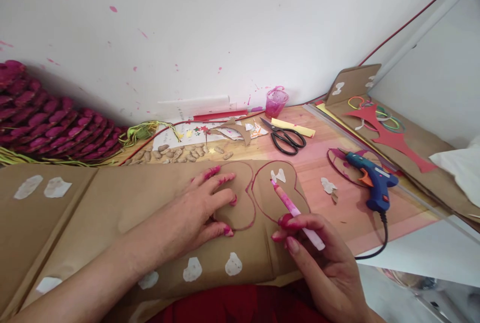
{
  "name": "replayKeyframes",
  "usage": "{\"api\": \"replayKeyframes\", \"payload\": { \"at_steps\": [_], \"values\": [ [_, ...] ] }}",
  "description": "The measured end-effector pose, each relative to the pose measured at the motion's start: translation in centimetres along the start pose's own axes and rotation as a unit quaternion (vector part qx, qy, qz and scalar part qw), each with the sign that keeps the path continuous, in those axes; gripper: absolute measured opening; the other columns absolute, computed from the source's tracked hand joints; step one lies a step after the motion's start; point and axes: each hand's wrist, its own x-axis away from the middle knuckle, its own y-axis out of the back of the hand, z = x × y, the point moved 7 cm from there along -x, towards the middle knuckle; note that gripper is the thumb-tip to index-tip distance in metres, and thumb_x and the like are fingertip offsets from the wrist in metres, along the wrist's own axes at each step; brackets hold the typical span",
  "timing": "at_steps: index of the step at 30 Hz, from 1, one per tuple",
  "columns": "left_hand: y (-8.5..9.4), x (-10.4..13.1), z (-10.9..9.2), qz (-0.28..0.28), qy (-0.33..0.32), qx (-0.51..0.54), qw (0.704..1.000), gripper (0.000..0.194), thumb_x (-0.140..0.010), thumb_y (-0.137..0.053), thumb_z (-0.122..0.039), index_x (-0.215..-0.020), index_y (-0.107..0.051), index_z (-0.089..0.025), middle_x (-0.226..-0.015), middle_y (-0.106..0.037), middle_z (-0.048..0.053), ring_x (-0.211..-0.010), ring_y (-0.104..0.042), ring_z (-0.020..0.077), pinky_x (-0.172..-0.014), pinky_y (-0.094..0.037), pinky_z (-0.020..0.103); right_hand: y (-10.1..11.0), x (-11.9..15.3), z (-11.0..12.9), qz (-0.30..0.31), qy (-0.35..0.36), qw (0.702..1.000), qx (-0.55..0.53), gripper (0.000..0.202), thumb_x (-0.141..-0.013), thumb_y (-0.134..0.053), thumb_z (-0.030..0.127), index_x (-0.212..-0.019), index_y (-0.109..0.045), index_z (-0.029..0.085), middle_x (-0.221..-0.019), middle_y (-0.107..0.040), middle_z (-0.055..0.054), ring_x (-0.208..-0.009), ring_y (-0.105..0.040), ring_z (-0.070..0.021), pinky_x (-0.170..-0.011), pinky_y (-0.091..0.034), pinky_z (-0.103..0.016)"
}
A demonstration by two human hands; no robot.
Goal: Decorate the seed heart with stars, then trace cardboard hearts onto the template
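Observation:
A large sheet of brown cardboard [150, 183] lies in front of me, with two rounded, notched outlines drawn on it in dark pink. My left hand [213, 200] rests on the cardboard with fingers spread, over the left outline. Between the fingers and thumb of my right hand [311, 248] is a white and pink marker [290, 205], its dark tip pointing up and left at the right outline. Beside that tip, a torn white paper patch [279, 175] sticks to the cardboard. Pink stains mark the fingertips of both hands.
A blue glue gun [369, 175] lies at the right, its cord trailing forward. Black-handled scissors [287, 140], a pink-stained plastic cup [276, 103] and peanuts [187, 153] are behind the cardboard. A magenta scaly construction [56, 118] stands at the left, against the white wall.

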Motion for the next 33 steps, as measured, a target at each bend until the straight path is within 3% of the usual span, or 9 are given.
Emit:
{"api": "replayKeyframes", "payload": {
  "at_steps": [11,18,24,33],
  "values": [
    [-0.02,0.21,-0.24,-0.004,-0.007,-0.017,1.0,0.031,-0.091,-0.07,-0.039,-0.119,-0.064,-0.028,-0.159,-0.044,0.007,-0.152,-0.027,0.0373,-0.116,-0.039,0.061,0.33,0.01,-0.47,-0.011,-0.02,1.0,0.004,0.012,-0.089,-0.076,0.034,-0.099,-0.072,0.03,-0.098,-0.072,-0.002,-0.083,-0.072,-0.0138,-0.081,-0.058,-0.019],
    [0.08,0.08,-0.47,0.001,-0.011,-0.057,0.998,0.062,-0.092,-0.068,-0.039,-0.151,-0.049,-0.032,-0.159,-0.046,0.008,-0.151,-0.031,0.0375,-0.116,-0.039,0.059,0.5,0.03,-0.56,-0.012,-0.025,1.0,0.014,0.014,-0.088,-0.077,0.034,-0.099,-0.072,0.028,-0.097,-0.072,-0.004,-0.083,-0.073,-0.0161,-0.081,-0.059,-0.022],
    [0.18,-0.3,-0.64,0.02,-0.011,-0.082,0.996,0.054,-0.096,-0.062,-0.043,-0.148,-0.054,-0.032,-0.159,-0.047,0.008,-0.15,-0.032,0.0378,-0.117,-0.038,0.059,0.09,0.13,-0.26,-0.011,-0.033,0.999,-0.009,0.012,-0.088,-0.077,0.034,-0.098,-0.071,0.029,-0.098,-0.069,-0.001,-0.083,-0.073,-0.0132,-0.08,-0.058,-0.019],
    [-0.48,-0.63,-0.14,0.001,-0.024,-0.112,0.993,0.046,-0.099,-0.057,-0.041,-0.144,-0.057,-0.034,-0.155,-0.05,0.006,-0.147,-0.036,0.0367,-0.115,-0.04,0.057,0.04,-0.29,0.27,0.01,-0.005,1.0,0.0,0.009,-0.091,-0.073,0.028,-0.099,-0.07,0.027,-0.1,-0.067,-0.002,-0.082,-0.072,-0.0148,-0.08,-0.059,-0.026]
  ]
}}
